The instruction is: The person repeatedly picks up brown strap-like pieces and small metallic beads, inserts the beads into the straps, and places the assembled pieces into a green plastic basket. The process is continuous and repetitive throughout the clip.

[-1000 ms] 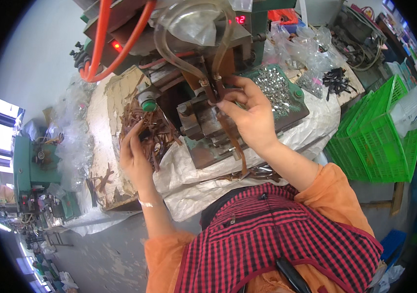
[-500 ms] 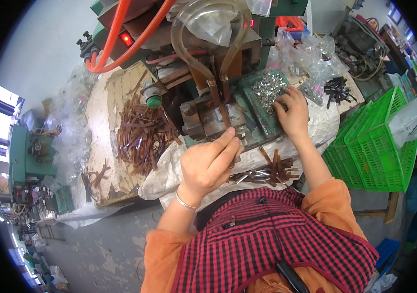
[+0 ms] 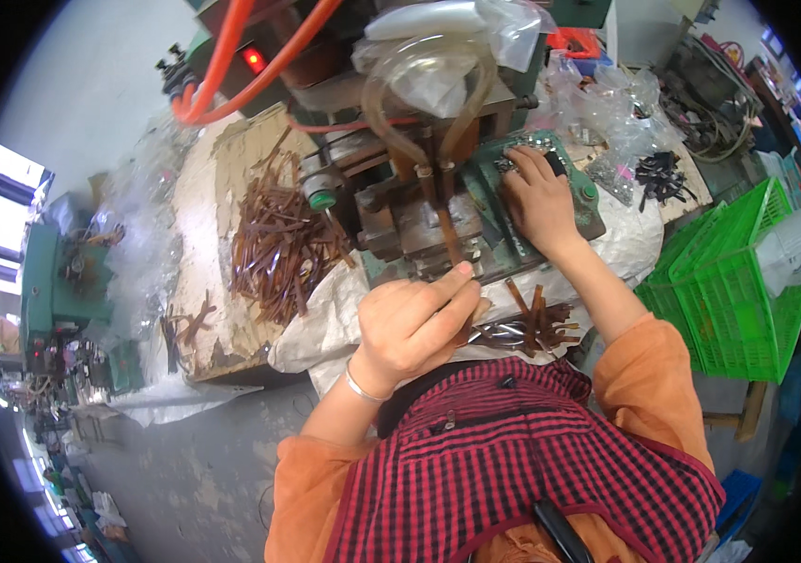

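My left hand point(image 3: 416, 324) is closed in a pinch at the front of a greasy metal press die point(image 3: 419, 233). Its fingertips grip the near end of a narrow brown strip point(image 3: 450, 239), which runs up toward the die. My right hand point(image 3: 541, 205) lies palm down over a green metal tray point(image 3: 588, 220) to the right of the die. Its fingers are stretched out onto small shiny metal pieces point(image 3: 543, 141) at the tray's far end. Whatever lies under those fingertips is hidden.
Brown strips are heaped point(image 3: 278, 249) on the board at left, with a smaller bunch point(image 3: 536, 324) before me. A green-capped button point(image 3: 321, 200) and orange hoses point(image 3: 231, 66) belong to the machine. Black pieces point(image 3: 660, 176) and green crates point(image 3: 724, 286) are at right.
My right hand has moved farther into the tray, its fingers straighter and covering more of the metal pieces. The left hand keeps its pinch at the die. The whole view has shifted slightly.
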A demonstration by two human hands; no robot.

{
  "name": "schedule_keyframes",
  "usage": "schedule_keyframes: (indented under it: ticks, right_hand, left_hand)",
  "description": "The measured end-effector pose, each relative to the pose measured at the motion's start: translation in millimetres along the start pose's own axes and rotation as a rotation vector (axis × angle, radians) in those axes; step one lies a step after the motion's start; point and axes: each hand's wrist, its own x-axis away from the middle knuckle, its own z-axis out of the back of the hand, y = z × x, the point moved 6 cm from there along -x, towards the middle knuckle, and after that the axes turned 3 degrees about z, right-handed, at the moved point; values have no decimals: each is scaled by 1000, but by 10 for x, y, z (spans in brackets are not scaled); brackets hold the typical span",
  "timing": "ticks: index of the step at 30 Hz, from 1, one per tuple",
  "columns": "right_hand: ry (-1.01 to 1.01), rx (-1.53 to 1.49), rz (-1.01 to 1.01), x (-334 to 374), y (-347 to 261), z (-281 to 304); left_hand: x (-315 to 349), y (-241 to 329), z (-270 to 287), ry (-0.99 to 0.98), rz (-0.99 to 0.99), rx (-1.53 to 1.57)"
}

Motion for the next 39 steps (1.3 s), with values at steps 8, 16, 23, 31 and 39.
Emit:
schedule_keyframes:
  ticks: [8, 16, 23, 31, 39]
  right_hand:
    - [392, -634, -705, 637, 711, 78]
    - [389, -949, -895, 455, 532, -148]
    - [250, -758, -713, 570, 493, -36]
    - [234, -836, -791, 1060, 533, 441]
    - [94, -902, -359, -315, -543, 484]
  left_hand:
    - [713, 69, 585, -132, 298, -443]
    - [433, -1460, 1185, 71, 523, -734]
    - [1088, -2833, 825, -448, 737, -784]
    - [994, -2113, 1229, 64, 871, -346]
    - [992, -1943, 744, 240, 880, -55]
